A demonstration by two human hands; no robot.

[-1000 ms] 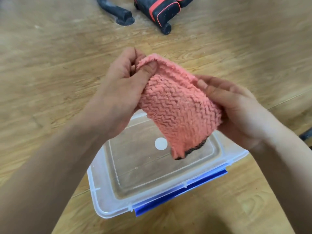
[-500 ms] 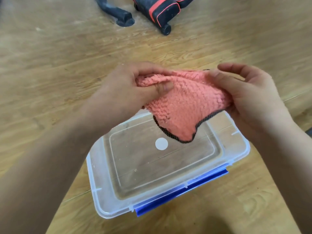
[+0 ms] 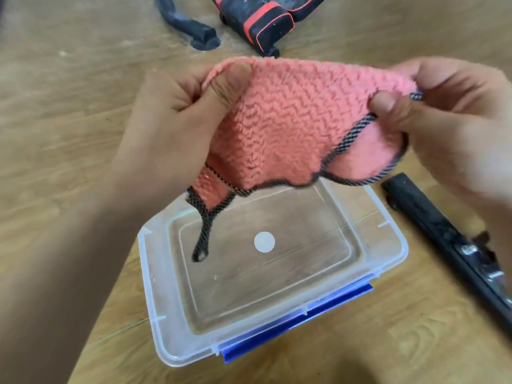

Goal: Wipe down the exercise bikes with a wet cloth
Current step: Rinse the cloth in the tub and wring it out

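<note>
A clear tub (image 3: 158, 295) with a blue latch (image 3: 293, 327) sits on the wood floor (image 3: 69, 134). Above it, the left hand (image 3: 171, 128) and right hand (image 3: 454, 120) each pinch a top corner of a pink cloth (image 3: 291, 128) between thumb and fingers, holding it spread. Its black loop (image 3: 207, 221) dangles over the tub. A black bar (image 3: 432, 223) lies right of the tub, and black-and-red bike parts (image 3: 260, 23) lie beyond.

Left hand (image 3: 171, 117) and right hand (image 3: 443, 115) pinch a pink cloth (image 3: 291, 128) spread above a clear tub (image 3: 155, 300); black-red bike part (image 3: 263, 23) at twelve o'clock.
</note>
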